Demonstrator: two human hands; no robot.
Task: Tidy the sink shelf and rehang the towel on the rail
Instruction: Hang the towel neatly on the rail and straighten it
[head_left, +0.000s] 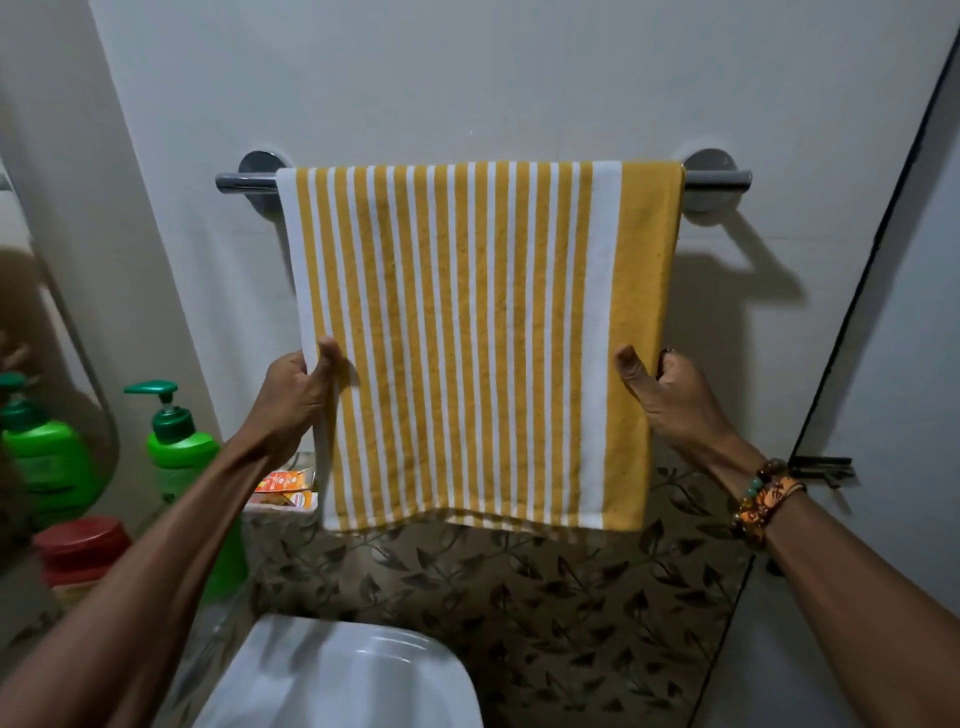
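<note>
A yellow and white striped towel (467, 338) hangs flat over the chrome rail (244, 182) on the white wall. Its lower hem reaches just above the leaf-patterned wall band. My left hand (296, 395) pinches the towel's left edge, thumb in front of the cloth. My right hand (670, 395) grips the right edge at about the same height, thumb on the front and fingers behind. Beaded bracelets circle my right wrist. The rail's right end (727, 179) sticks out past the towel.
A green pump bottle (182, 452) stands at the left, with its reflection in a mirror (47, 447). A red-lidded jar (83, 545) sits lower left, small orange packets (285, 486) behind my left forearm. A white basin (337, 675) lies below. A dark door edge (857, 291) runs on the right.
</note>
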